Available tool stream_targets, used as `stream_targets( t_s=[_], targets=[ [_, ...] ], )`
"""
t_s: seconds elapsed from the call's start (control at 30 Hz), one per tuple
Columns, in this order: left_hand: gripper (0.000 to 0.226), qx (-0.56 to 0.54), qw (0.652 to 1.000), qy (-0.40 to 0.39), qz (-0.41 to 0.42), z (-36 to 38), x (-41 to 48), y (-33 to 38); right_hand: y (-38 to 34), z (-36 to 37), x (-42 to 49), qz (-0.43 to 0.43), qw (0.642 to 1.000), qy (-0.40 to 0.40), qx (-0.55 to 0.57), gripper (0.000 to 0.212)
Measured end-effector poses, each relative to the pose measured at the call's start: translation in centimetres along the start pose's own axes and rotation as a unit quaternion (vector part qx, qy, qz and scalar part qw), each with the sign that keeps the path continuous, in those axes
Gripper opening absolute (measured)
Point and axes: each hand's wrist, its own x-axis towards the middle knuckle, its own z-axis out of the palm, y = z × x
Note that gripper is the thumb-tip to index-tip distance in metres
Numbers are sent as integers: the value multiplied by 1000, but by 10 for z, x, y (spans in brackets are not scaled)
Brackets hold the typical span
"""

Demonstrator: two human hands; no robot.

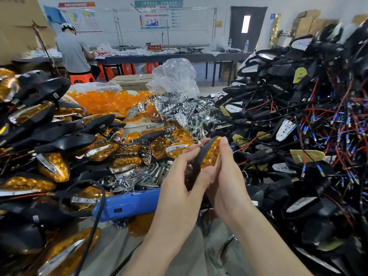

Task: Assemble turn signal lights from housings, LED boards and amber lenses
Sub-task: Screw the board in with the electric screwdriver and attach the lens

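Gripping turn signal light [211, 154] between both hands, raised in front of parts heap. My left hand [179, 182]: fingers curled onto black housing edge. My right hand [227, 176]: fingers wrapped round amber lens side. Finished lights [51, 166] piled at left, wired housings [298, 126] at right, loose lenses [103, 100] beyond. Red sign [154, 47] on far table [179, 56]: Chinese characters, too small to read surely. Wall posters [157, 16]: text illegible.
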Motion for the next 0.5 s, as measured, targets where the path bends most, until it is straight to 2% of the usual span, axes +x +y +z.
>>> stream_targets(
  t_s=[0.1, 0.17, 0.27, 0.3, 0.4, 0.5],
  targets=[
    [40, 134, 989, 9, 65, 6, -5, 2, 1, 2, -2, -28, 999, 31, 23, 38],
    [45, 171, 981, -37, 88, 7, -9, 5, 0, 0, -4, -19, 998, 59, 19, 37],
    [37, 197, 971, -99, 94, -11, -4, 12, -6, -7, 0, 15, 994, 103, 32, 27],
    [31, 197, 972, -92, 85, -22, 2, 13, -9, -9, 2, 14, 993, 113, 43, 25],
    [15, 237, 968, -76, -7, -63, 29, 5, -16, -11, 5, -4, 990, 115, 78, 42],
    [15, 378, 903, -177, -102, -93, 52, -16, -16, -16, 3, -15, 989, 98, 109, 25]
  ],
)
